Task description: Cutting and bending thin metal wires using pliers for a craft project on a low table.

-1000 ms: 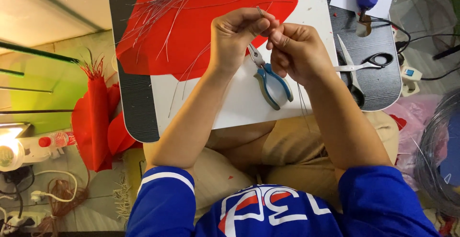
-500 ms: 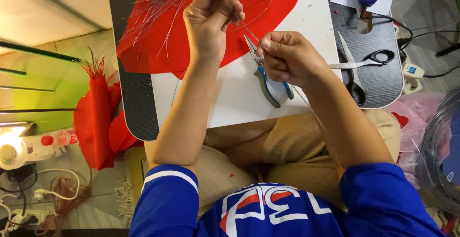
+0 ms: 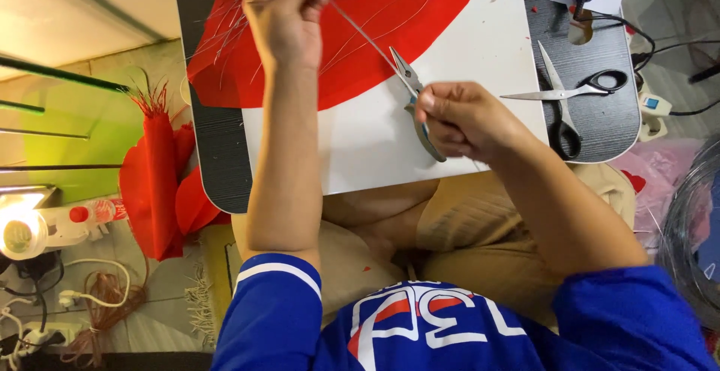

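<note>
Left hand (image 3: 285, 15) pinches wire (image 3: 360, 30); right hand (image 3: 461, 120) grips pliers (image 3: 414, 97); scissors (image 3: 574, 94) nearby.

A home craft corner: the person sits on the floor with a lap bench (image 3: 217, 154), scissors (image 3: 570, 94) at 2 o'clock, red paper flowers (image 3: 161, 184) at 9 o'clock.

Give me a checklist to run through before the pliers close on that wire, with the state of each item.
1. Wire held taut between the two hands: ok, it runs straight from the left hand to the pliers.
2. Pliers gripped firmly: ok, the right hand is wrapped round the handles.
3. Wire seated between the plier tips: cannot tell, too fine to see.
4. Left fingers away from the tips: ok, well apart.
5. Open scissors out of the way: ok, they lie on the board to the right of the right hand.
6. Red sheet away from the tips: not ok, it lies directly under them.
</note>
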